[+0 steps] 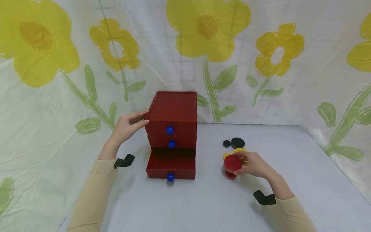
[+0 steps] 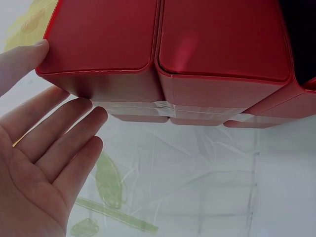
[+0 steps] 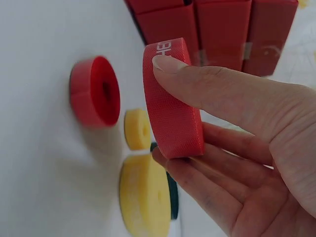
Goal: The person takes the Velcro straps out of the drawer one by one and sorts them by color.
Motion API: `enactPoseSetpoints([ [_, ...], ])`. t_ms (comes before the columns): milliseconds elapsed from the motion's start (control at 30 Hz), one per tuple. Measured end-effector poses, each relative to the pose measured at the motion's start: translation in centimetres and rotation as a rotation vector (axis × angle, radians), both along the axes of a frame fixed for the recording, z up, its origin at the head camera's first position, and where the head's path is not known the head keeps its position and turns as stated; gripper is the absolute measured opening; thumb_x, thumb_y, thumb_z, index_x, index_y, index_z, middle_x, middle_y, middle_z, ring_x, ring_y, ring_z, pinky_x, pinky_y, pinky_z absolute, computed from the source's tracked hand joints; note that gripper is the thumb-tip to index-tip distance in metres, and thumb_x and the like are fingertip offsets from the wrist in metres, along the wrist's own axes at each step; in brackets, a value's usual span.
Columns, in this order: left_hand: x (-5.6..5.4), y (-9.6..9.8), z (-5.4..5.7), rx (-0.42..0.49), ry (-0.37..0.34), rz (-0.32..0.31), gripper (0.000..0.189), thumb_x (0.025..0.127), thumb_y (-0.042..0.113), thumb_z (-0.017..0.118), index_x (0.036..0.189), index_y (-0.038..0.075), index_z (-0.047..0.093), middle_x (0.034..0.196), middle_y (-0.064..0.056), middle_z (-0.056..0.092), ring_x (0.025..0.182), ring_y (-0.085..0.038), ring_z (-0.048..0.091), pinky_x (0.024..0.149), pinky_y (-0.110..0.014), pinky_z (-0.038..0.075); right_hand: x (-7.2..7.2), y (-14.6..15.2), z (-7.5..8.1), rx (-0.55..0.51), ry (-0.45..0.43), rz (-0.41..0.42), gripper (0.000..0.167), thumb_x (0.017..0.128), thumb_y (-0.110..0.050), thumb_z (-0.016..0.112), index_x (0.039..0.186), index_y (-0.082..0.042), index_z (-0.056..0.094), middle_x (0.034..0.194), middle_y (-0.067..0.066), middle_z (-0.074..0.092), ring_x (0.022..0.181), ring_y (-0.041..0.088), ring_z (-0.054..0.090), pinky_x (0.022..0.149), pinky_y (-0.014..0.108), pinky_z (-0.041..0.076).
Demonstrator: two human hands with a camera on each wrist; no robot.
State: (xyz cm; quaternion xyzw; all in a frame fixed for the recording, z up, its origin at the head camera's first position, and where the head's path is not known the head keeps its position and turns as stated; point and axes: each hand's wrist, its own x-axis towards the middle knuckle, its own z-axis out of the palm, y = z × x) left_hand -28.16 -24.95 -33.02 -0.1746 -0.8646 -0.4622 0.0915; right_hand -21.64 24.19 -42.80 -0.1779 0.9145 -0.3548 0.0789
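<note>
A red three-drawer cabinet (image 1: 174, 108) with blue knobs stands left of centre in the head view, its bottom drawer (image 1: 185, 174) pulled out. My left hand (image 1: 125, 129) touches the cabinet's upper left side, fingers extended; in the left wrist view the thumb (image 2: 27, 59) lies at one edge. Right of the cabinet, my right hand (image 1: 255, 164) holds a large red tape roll (image 3: 170, 103) between thumb and fingers, with white letters on its band. A smaller red roll (image 3: 96, 92) sits on the table below it. The large yellow roll (image 3: 143, 192) is partly hidden by that hand in the head view.
A small yellow roll (image 3: 137, 129) lies beside the large yellow one. Behind them are a large black roll (image 1: 237, 142) and a small black roll (image 1: 226, 143). A flower-printed curtain (image 1: 162, 71) hangs behind the white table (image 1: 214, 206).
</note>
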Motion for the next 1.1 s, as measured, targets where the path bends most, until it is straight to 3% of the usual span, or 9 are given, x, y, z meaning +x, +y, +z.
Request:
enactPoseSetpoints([
  [167, -0.1, -0.1, -0.1, -0.009, 0.002, 0.0, 0.048, 0.088, 0.041, 0.066, 0.133, 0.029, 0.057, 0.134, -0.001, 0.058, 0.123, -0.021, 0.055, 0.097, -0.042, 0.049, 0.3, 1.2, -0.1, 0.005, 0.004, 0.001, 0.066, 0.069, -0.025, 0.085, 0.123, 0.0, 0.057, 0.117, 0.015, 0.063, 0.101, 0.029, 0.063, 0.08, 0.035, 0.057],
  [633, 0.0, 0.0, 0.1, -0.003, 0.006, -0.008, 0.047, 0.089, 0.037, 0.066, 0.133, 0.026, 0.057, 0.134, -0.002, 0.058, 0.123, -0.022, 0.055, 0.098, -0.042, 0.048, 1.3, 3.7, -0.6, 0.027, -0.054, -0.032, 0.065, 0.069, -0.024, 0.084, 0.125, -0.004, 0.057, 0.118, 0.015, 0.062, 0.109, 0.034, 0.058, 0.079, 0.036, 0.058],
  [867, 2.4, 1.4, 2.4, -0.019, 0.003, -0.009, 0.047, 0.091, 0.023, 0.064, 0.135, 0.009, 0.055, 0.134, -0.011, 0.056, 0.123, -0.028, 0.055, 0.098, -0.045, 0.048, 1.6, 4.6, -1.1, 0.046, -0.024, -0.024, 0.064, 0.068, -0.025, 0.085, 0.123, -0.006, 0.058, 0.115, 0.011, 0.063, 0.107, 0.03, 0.058, 0.083, 0.04, 0.056],
  [1100, 2.3, 1.5, 2.4, -0.012, 0.001, -0.008, 0.046, 0.091, 0.023, 0.065, 0.134, 0.009, 0.055, 0.134, -0.011, 0.057, 0.122, -0.027, 0.056, 0.098, -0.044, 0.048, 1.7, 5.3, -1.6, 0.042, -0.066, -0.025, 0.066, 0.068, -0.028, 0.085, 0.124, -0.008, 0.058, 0.116, 0.011, 0.062, 0.107, 0.03, 0.057, 0.08, 0.037, 0.057],
])
